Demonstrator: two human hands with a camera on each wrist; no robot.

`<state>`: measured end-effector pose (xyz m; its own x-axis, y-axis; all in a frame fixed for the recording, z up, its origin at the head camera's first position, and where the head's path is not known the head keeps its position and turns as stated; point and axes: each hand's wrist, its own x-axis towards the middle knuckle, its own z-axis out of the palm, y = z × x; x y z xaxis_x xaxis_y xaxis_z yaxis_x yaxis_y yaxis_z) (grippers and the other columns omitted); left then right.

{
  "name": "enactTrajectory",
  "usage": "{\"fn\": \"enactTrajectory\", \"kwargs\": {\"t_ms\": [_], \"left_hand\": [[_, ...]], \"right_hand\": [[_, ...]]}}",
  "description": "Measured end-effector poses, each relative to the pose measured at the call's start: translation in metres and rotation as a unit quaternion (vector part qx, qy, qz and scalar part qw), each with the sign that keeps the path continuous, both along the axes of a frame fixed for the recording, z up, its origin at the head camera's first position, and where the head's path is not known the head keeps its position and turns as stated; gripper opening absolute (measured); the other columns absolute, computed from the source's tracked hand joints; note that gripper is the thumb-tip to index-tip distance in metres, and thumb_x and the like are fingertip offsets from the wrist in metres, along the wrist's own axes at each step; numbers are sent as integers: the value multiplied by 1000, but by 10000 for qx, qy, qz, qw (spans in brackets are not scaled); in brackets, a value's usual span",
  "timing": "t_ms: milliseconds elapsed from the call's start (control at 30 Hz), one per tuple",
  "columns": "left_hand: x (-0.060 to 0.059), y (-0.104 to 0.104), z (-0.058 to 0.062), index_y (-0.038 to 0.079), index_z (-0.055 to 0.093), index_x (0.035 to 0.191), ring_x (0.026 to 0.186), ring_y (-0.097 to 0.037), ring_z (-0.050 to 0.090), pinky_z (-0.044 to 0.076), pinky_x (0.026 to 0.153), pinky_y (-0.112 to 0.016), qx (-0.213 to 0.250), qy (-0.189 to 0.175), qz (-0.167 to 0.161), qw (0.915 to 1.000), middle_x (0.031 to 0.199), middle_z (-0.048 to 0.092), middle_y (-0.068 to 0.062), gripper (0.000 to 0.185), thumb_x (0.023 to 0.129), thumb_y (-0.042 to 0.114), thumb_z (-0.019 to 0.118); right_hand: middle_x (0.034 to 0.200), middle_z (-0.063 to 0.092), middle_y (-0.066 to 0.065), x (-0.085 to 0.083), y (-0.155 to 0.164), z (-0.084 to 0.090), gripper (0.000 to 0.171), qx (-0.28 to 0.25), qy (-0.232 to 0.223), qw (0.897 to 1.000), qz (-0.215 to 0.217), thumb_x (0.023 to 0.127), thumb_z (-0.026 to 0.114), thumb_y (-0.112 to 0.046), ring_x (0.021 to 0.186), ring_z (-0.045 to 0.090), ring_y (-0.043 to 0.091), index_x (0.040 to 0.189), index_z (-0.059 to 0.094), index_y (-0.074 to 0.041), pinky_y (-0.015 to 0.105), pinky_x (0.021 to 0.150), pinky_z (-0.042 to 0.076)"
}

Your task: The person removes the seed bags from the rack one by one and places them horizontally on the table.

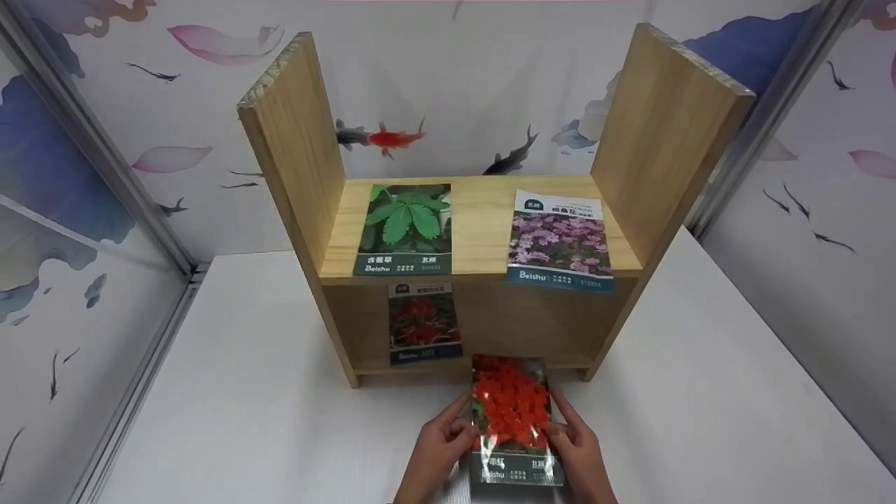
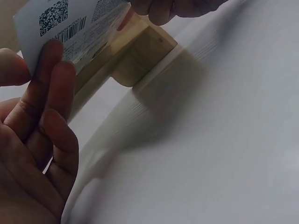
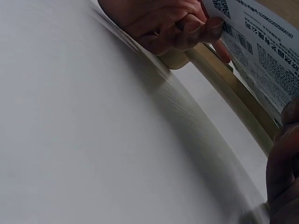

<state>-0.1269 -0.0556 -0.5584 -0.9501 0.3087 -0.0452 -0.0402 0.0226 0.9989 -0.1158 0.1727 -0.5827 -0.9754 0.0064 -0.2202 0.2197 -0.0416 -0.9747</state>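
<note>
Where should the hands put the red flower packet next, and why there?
Probably carry it forward into the lower shelf, to the right of the dark red packet. Both hands, left hand and right hand, hold the red flower packet just in front of that shelf, and that spot looks bare. The top shelf already has the green leaf packet and purple flower packet.

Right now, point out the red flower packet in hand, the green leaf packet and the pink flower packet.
red flower packet [image 1: 509,413]: head view, on its red blooms.
green leaf packet [image 1: 406,224]: head view, on the leaf picture.
pink flower packet [image 1: 560,243]: head view, on the pink blossoms.
</note>
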Motion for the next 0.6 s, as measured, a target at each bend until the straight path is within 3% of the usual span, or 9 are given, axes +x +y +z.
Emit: {"fn": "enactTrajectory", "kwargs": {"t_ms": [100,233,600], "left_hand": [[2,-5,-2,11,42,134,56,-7,41,38,56,-22,23,42,-14,10000,65,52,2,48,88,14,57],[3,-10,-6,8,41,134,58,-7,43,40,58,-22,50,117,61,9999,67,53,3,48,88,10,54],[7,-15,-2,13,38,136,54,-8,39,37,53,-22,-200,-81,398,9990,61,44,4,53,87,17,57]], "right_hand": [[93,65,15,1,-2,-2,59,118,196,9997,23,91,52,-25,67,57,12,141,26,-10,26,59,45],[78,63,12,1,-5,-4,55,206,199,9996,39,87,53,-12,49,41,10,139,32,-10,24,46,38],[65,52,3,1,-16,-3,69,253,-86,9979,587,85,58,-18,53,44,12,143,20,-11,25,50,41]]}}
